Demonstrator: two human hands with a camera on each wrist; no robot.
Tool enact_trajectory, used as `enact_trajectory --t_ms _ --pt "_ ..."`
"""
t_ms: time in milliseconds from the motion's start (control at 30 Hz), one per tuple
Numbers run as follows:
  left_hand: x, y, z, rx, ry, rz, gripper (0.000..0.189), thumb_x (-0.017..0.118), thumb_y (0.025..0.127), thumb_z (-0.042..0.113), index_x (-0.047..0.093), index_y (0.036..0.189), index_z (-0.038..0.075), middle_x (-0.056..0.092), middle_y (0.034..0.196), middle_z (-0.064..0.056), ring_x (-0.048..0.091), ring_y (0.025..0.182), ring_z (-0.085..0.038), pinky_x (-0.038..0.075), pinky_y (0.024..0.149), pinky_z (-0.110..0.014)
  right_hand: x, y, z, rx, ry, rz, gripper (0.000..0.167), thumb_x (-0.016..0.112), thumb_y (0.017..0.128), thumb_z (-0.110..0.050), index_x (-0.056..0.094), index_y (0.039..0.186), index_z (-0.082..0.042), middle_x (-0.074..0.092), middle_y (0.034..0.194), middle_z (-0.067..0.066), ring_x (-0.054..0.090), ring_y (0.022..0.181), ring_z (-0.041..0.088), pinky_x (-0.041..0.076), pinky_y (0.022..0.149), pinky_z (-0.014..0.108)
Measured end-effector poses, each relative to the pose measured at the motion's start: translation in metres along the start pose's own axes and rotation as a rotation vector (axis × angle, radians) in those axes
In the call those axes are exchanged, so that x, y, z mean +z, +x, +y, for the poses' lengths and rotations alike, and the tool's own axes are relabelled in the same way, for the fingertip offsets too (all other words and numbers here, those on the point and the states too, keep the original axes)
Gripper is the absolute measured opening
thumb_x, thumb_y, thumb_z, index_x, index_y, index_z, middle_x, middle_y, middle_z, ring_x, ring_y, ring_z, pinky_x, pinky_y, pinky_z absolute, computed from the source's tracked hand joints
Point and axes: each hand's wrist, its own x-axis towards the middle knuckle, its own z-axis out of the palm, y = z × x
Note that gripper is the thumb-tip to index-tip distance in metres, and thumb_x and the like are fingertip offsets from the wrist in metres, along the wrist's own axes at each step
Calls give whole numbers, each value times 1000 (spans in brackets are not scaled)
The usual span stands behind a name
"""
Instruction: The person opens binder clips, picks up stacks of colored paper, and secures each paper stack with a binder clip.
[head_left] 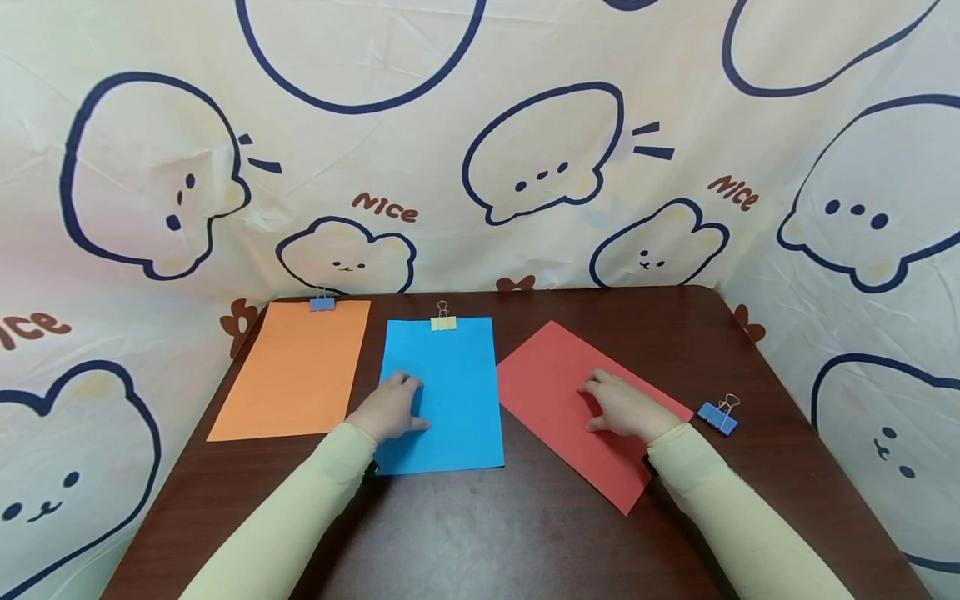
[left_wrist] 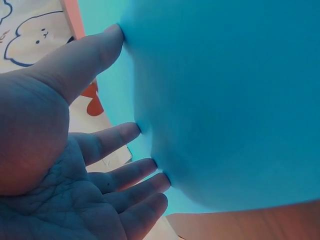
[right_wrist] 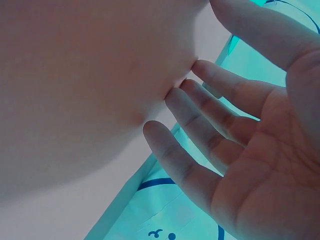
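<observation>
On the table lies a blue sheet of paper (head_left: 461, 400) with a yellow binder clip (head_left: 443, 322) at its top edge. My left hand (head_left: 387, 407) rests on its left side; in the left wrist view the thumb and several fingertips (left_wrist: 131, 129) touch the paper, fingers spread. To the right, a red sheet of paper (head_left: 555, 375) lies turned at an angle, its left corner against the blue sheet's right edge. My right hand (head_left: 618, 406) touches it with fingertips, the fingers (right_wrist: 200, 112) slightly bent and apart. Neither hand grips anything.
At the left lies an orange sheet of paper (head_left: 300, 367) with a blue binder clip (head_left: 322, 305) on its top edge. Another blue binder clip (head_left: 718, 417) sits loose beside the red sheet's right corner. A printed cloth (head_left: 435, 167) surrounds the dark wooden table (head_left: 450, 533).
</observation>
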Motion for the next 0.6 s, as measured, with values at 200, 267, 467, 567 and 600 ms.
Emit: enact_trajectory --t_ms 200,267,467,567,600 --pt "0 3 -4 -9 -25 4 74 82 90 29 50 146 -4 45 151 -28 50 137 -45 49 107 -57 0 -1 0 -1 0 4 62 86 86 -25 62 138 -2 56 136 19 57 124 34 50 107 50" --pt "0 4 -5 -12 -29 4 74 82 90 30 50 147 -4 44 151 -29 50 136 -45 49 107 -57 0 -1 -1 1 2 4 62 86 85 -25 62 138 -2 56 136 18 57 124 34 51 107 50" --pt "-1 7 -11 -22 -37 4 73 81 91 29 48 148 -4 42 152 -29 50 137 -46 49 106 -58 -1 -2 -2 7 7 3 62 86 85 -25 62 138 -2 55 136 18 57 124 34 51 106 49" --pt "-2 8 -12 -24 -40 5 73 80 91 29 48 148 -4 42 152 -29 49 137 -46 48 106 -59 -1 -2 -2 6 8 3 62 86 85 -25 62 138 -2 55 136 18 57 123 34 51 107 49" --pt "-2 8 -13 -25 -41 7 73 80 92 29 48 149 -4 42 152 -29 49 137 -46 48 107 -59 -1 -2 -2 5 8 3 62 86 85 -25 62 138 -2 56 136 18 57 123 34 51 106 49"
